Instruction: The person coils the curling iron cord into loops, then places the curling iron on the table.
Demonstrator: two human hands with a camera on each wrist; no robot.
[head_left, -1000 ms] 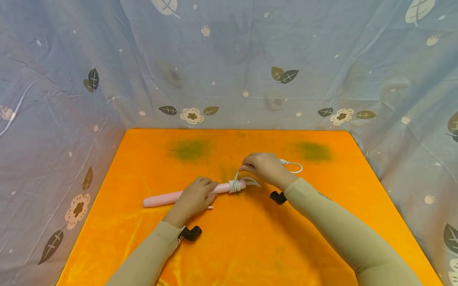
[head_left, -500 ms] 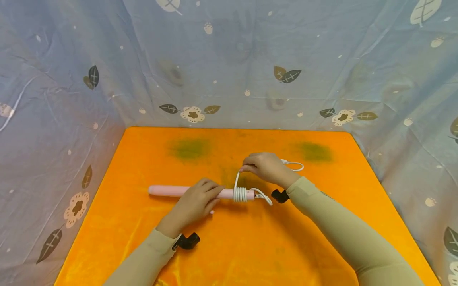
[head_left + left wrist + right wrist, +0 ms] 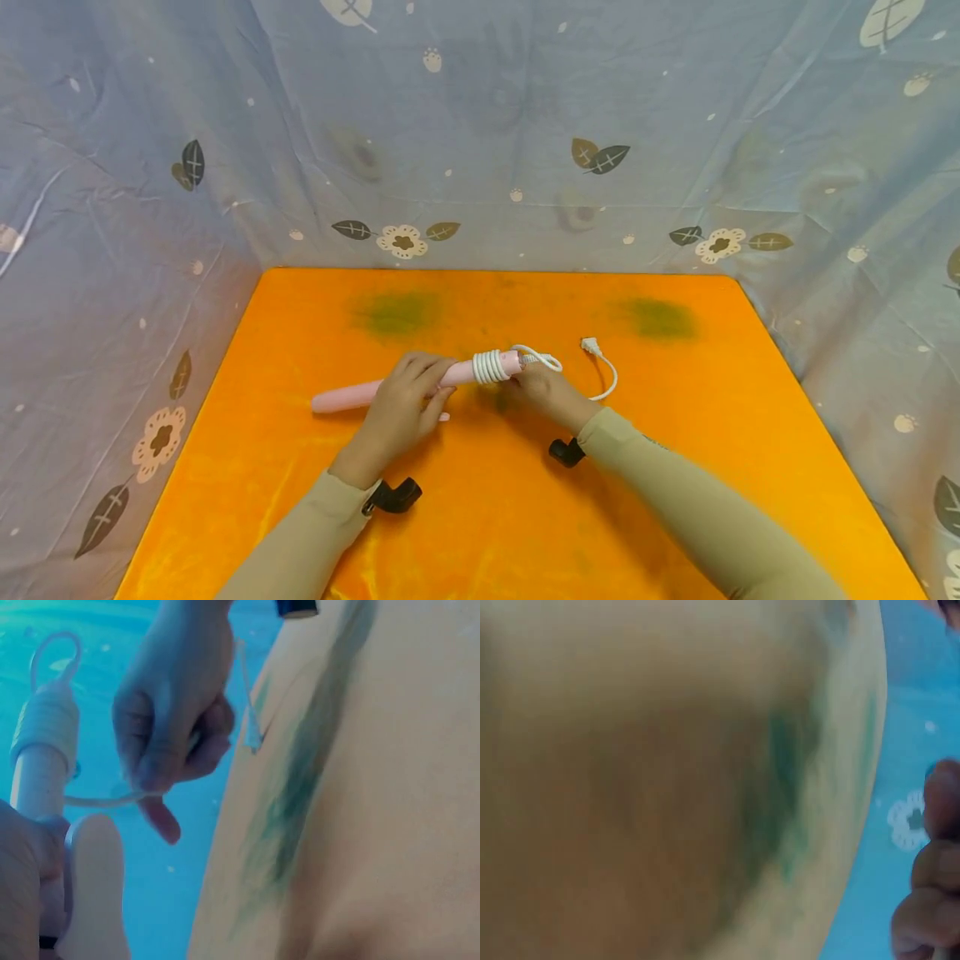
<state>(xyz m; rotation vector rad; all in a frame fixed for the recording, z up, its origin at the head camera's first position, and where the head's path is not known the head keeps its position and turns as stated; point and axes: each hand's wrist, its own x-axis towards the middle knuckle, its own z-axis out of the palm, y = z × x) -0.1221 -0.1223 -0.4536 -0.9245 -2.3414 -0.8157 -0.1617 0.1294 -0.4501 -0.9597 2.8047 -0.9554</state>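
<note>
A pink curling iron (image 3: 457,372) is held above the orange table, its right end raised. My left hand (image 3: 405,404) grips it around the middle, and the lever (image 3: 96,877) sticks out beside that hand in the left wrist view. White cord (image 3: 490,367) is wound in several turns around the handle near its right end. My right hand (image 3: 551,393) is just below that end; in the left wrist view it pinches the cord stretched out from the handle. The cord's plug (image 3: 591,345) lies on the table to the right. Only some right fingers (image 3: 937,862) show in the right wrist view.
The orange-covered table (image 3: 675,467) has two dark green patches toward its back edge. A grey-blue patterned curtain (image 3: 480,125) encloses the back and both sides. A black camera mount (image 3: 397,496) sits at my left wrist, another (image 3: 566,452) at my right.
My right hand has moved from behind the handle down to below its end, taking the cord along. The iron's right end has tilted up, and the plug has come into full view.
</note>
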